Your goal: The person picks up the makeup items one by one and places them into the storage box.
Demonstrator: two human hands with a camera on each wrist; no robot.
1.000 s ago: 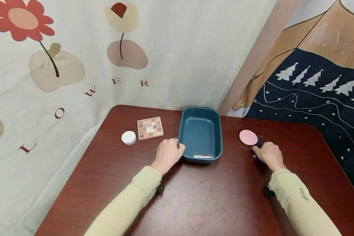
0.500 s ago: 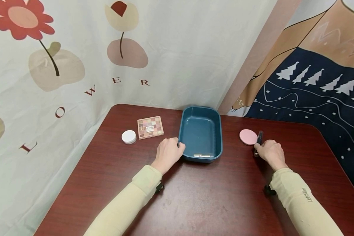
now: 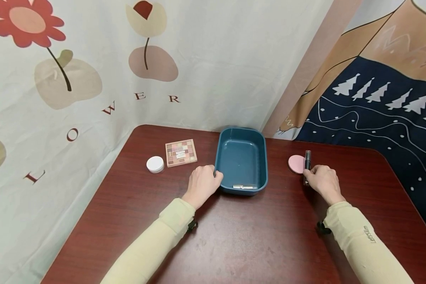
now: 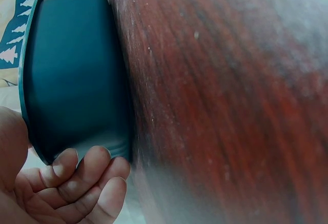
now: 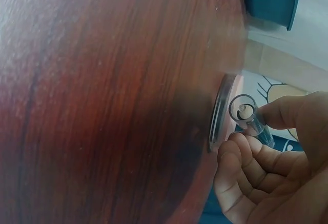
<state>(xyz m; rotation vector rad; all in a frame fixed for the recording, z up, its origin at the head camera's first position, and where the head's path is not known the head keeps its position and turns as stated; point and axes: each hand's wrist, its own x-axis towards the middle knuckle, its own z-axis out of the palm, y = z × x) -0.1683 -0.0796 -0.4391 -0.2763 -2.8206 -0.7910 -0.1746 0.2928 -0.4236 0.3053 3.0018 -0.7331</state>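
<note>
Your right hand [image 3: 324, 184] pinches a dark tube [image 3: 307, 158] between thumb and fingers; its clear end faces the right wrist camera, and its length points away from you across the table. Your left hand [image 3: 200, 185] grips the bin [image 3: 239, 163] at its near left corner, thumb at the rim and fingers curled toward the outer wall.

Just beside the dark tube, partly covered by it in the head view, lies a pink disc [image 3: 296, 164]; whether the two touch, you cannot tell. Inside the blue bin, along its near end, a silver tube [image 3: 243, 187] lies crosswise. Left of the bin lies a palette [image 3: 181, 153], with a white jar [image 3: 155, 164] just beside it, toward the table's left edge.

All rest on the reddish-brown table [image 3: 255, 236], save the held tube. Behind hang a pale flowered curtain [image 3: 216, 51] and a navy cloth [image 3: 372, 122] with white trees.
</note>
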